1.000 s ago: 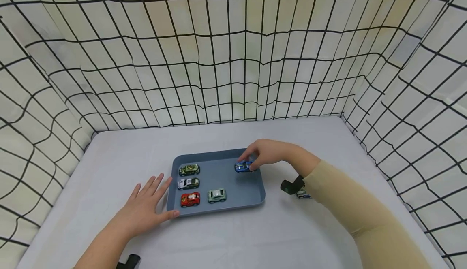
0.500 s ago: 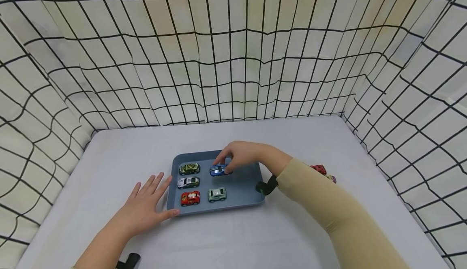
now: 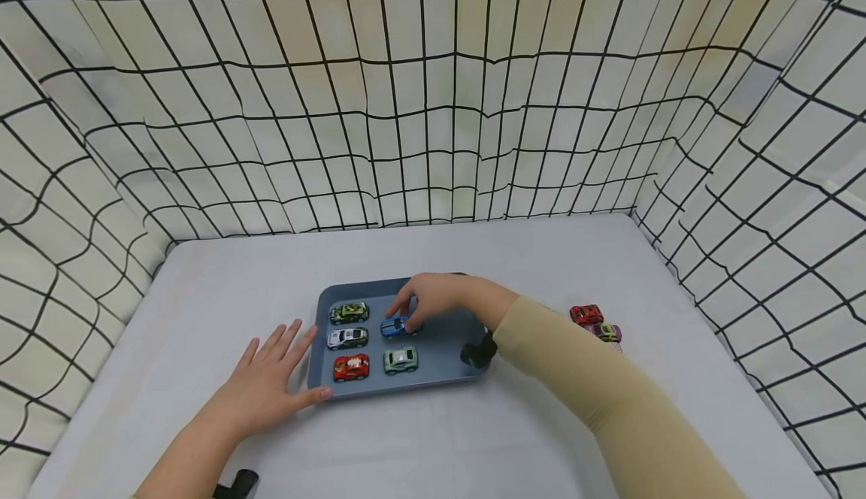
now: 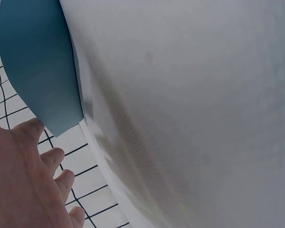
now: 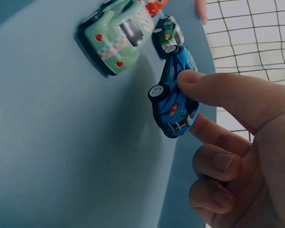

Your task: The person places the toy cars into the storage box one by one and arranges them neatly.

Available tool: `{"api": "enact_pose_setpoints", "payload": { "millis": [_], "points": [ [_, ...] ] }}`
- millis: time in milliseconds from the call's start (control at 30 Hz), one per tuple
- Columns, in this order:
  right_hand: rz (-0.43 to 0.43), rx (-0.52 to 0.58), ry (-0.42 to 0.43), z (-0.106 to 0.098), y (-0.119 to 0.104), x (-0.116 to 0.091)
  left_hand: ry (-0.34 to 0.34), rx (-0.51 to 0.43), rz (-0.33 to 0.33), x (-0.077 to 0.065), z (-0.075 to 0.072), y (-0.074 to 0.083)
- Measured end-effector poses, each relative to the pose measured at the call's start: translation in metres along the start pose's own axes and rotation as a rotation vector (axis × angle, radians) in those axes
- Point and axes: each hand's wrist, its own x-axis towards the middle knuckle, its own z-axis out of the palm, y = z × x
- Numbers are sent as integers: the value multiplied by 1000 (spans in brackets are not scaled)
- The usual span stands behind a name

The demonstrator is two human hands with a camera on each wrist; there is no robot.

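Observation:
Between thumb and fingers, my right hand (image 3: 433, 294) pinches a blue toy car (image 5: 175, 95) low over the middle of a blue-grey tray (image 3: 443, 379). A mint-green toy car (image 3: 401, 360) stands in the tray just in front of it. Along the tray's left side are a camouflage-green toy car (image 3: 349, 313), a white toy car (image 3: 347, 338) and a red toy car (image 3: 351, 367). My left hand (image 3: 271, 379) lies with spread, straight fingers at the tray's left edge, its thumb by the near left corner.
On the white table (image 3: 433, 439) to the right sit a red-and-black toy car (image 3: 585, 314) and a purple-and-yellow toy car (image 3: 604, 331), with another thing partly hidden by the right sleeve. Black netting (image 3: 406, 131) over white cloth encloses the back and sides.
My right hand has carried the blue toy car leftward from the tray's right part to its middle, then lower and a bit nearer. The left hand has stayed in place.

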Motion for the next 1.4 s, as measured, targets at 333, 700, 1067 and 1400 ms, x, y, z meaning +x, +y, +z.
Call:
{"api": "enact_pose_setpoints", "payload": {
  "millis": [333,700,1067,1400],
  "points": [
    [29,-43,-19,10,-2,12,2,-7,6,-2,1,-1],
    [31,-87,-11,14,-1,17,4,-6,3,-3,-1,-1],
    [37,-53,12,10,-2,12,13,-5,11,-2,0,-1],
    [0,14,34,2,2,5,11,-7,9,-1,0,0]
  ]
}}
